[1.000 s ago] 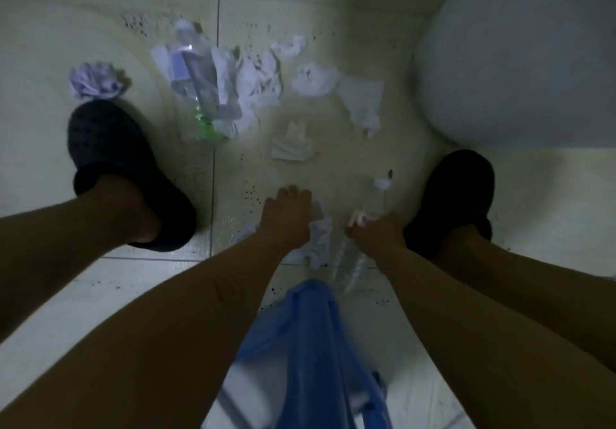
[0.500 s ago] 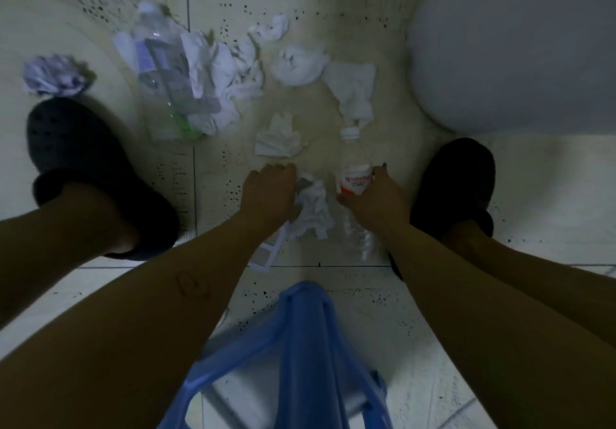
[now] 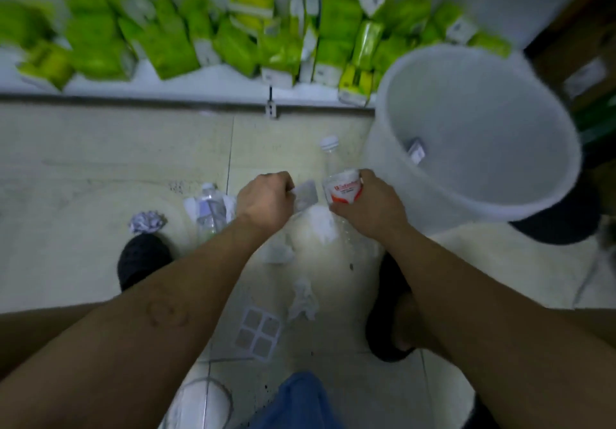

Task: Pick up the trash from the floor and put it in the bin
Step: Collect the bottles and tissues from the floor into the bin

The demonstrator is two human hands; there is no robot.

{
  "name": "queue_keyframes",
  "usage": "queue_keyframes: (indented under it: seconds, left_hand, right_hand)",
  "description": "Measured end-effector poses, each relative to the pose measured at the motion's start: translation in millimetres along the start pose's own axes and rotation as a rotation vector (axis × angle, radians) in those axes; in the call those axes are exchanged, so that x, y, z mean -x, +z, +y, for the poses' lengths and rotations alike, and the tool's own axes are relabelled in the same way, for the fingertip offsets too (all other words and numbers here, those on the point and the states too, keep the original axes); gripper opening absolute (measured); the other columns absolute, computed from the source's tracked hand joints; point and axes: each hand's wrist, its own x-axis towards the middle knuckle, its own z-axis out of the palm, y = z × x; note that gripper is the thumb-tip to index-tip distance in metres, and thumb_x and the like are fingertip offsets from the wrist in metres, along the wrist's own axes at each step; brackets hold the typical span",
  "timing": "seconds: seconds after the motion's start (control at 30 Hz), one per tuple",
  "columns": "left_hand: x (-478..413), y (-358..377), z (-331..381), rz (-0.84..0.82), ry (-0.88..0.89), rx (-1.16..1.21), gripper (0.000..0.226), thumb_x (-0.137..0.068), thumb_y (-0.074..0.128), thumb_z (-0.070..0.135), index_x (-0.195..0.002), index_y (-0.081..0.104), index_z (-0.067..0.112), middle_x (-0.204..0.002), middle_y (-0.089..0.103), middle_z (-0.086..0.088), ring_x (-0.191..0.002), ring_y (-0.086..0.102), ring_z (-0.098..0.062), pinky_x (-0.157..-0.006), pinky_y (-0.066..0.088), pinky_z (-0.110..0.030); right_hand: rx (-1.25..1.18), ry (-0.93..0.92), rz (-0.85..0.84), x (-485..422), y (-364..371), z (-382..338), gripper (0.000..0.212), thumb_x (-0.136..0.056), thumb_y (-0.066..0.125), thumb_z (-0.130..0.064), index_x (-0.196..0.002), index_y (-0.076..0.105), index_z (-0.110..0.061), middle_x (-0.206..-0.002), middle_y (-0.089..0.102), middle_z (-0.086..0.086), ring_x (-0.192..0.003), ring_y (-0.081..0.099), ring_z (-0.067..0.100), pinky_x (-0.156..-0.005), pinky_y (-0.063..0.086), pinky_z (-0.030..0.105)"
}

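Note:
My right hand (image 3: 370, 210) grips a clear plastic bottle (image 3: 343, 190) by its red-and-white label, cap pointing away. My left hand (image 3: 265, 202) pinches a flat pale wrapper (image 3: 305, 193), and a crumpled white tissue (image 3: 318, 225) hangs just below it between the hands. Both hands are raised above the floor, left of the white bin (image 3: 393, 148), which stands tilted in view with a small white scrap inside. On the floor lie another clear bottle (image 3: 210, 210), a crumpled purple paper ball (image 3: 148, 222), two tissues (image 3: 303, 300) and a sheet with square pads (image 3: 256, 332).
Green packs (image 3: 233, 32) are heaped on a low ledge along the back wall. My black shoes (image 3: 143, 260) stand either side of the litter. A blue cloth (image 3: 300, 402) hangs at the bottom edge, beside a clear round object (image 3: 200, 402).
Both hands have risen from the floor, the right carrying the bottle and the left the wrapper and tissue. The view has swung up, showing the bin's opening and the green packs.

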Motion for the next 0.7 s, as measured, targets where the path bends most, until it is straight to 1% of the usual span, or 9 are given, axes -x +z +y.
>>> queue_keyframes:
  seconds: [0.07,0.1,0.2,0.3,0.37,0.43,0.57,0.63,0.7]
  left_hand:
    - [3,-30,18,0.069,-0.026,0.057,0.012,-0.087,0.058,0.031,-0.089,0.067,0.024,-0.091,0.072,-0.004,-0.085,0.065,-0.028,-0.068,0.05,-0.031]
    - [4,-44,28,0.104,-0.031,0.095,0.011,-0.086,0.06,0.032,-0.086,0.067,0.024,-0.087,0.072,-0.003,-0.083,0.065,-0.027,-0.068,0.051,-0.031]
    - [8,-78,62,0.209,-0.006,0.218,0.013,-0.085,0.063,0.032,-0.079,0.069,0.023,-0.078,0.073,-0.001,-0.08,0.067,-0.024,-0.067,0.05,-0.029]
    - [10,-100,100,0.28,0.04,0.305,0.013,-0.085,0.063,0.03,-0.08,0.07,0.021,-0.078,0.073,-0.001,-0.078,0.067,-0.022,-0.068,0.05,-0.028]
    - [9,-105,124,0.307,0.079,0.332,0.013,-0.085,0.062,0.026,-0.083,0.072,0.017,-0.079,0.074,-0.003,-0.078,0.068,-0.023,-0.07,0.053,-0.03]
    - [4,-103,146,0.298,0.093,0.386,0.015,-0.085,0.06,0.023,-0.087,0.072,0.014,-0.082,0.074,-0.007,-0.078,0.07,-0.027,-0.074,0.056,-0.035]
    - [-18,-85,189,0.245,0.091,0.487,0.019,-0.084,0.058,0.018,-0.093,0.072,0.009,-0.082,0.073,-0.011,-0.073,0.069,-0.032,-0.068,0.059,-0.044]
    - [-29,-71,209,0.219,0.089,0.506,0.021,-0.083,0.059,0.016,-0.098,0.071,0.008,-0.084,0.072,-0.011,-0.075,0.07,-0.03,-0.07,0.059,-0.045]
    - [-37,-54,225,0.19,0.087,0.485,0.025,-0.083,0.058,0.014,-0.103,0.071,0.009,-0.085,0.073,-0.012,-0.077,0.07,-0.03,-0.072,0.059,-0.044]
  right_hand:
    - [-0.005,-0.064,0.066,7,-34,-22,0.061,-0.068,0.077,-0.044,-0.118,0.052,-0.018,-0.116,0.065,0.004,-0.104,0.062,0.024,-0.084,0.051,0.033]
    - [-0.008,-0.094,0.104,11,-51,-32,0.061,-0.067,0.077,-0.044,-0.117,0.053,-0.02,-0.115,0.066,0.003,-0.103,0.063,0.023,-0.084,0.05,0.033]
    - [-0.025,-0.147,0.221,23,-100,-49,0.058,-0.062,0.078,-0.043,-0.111,0.055,-0.024,-0.107,0.069,0.001,-0.098,0.064,0.023,-0.075,0.045,0.028]
    - [-0.074,-0.138,0.303,29,-150,-50,0.059,-0.06,0.077,-0.048,-0.109,0.053,-0.025,-0.101,0.068,-0.002,-0.093,0.064,0.023,-0.075,0.049,0.031]
    - [-0.113,-0.117,0.359,32,-176,-38,0.06,-0.06,0.076,-0.05,-0.109,0.052,-0.025,-0.101,0.068,-0.002,-0.093,0.064,0.022,-0.076,0.049,0.031]
    - [-0.175,-0.081,0.408,33,-193,-19,0.062,-0.061,0.077,-0.049,-0.112,0.052,-0.025,-0.106,0.069,-0.001,-0.096,0.065,0.021,-0.08,0.049,0.031]
    - [-0.324,-0.043,0.488,18,-210,11,0.062,-0.06,0.082,-0.04,-0.113,0.053,-0.027,-0.108,0.069,-0.003,-0.097,0.065,0.019,-0.084,0.051,0.032]
    - [-0.345,-0.036,0.484,5,-214,23,0.061,-0.06,0.082,-0.04,-0.111,0.052,-0.025,-0.106,0.068,-0.002,-0.095,0.064,0.02,-0.083,0.052,0.033]
    - [-0.325,0.022,0.427,-4,-214,40,0.061,-0.061,0.083,-0.037,-0.11,0.051,-0.02,-0.107,0.067,0.003,-0.096,0.064,0.024,-0.084,0.053,0.037]
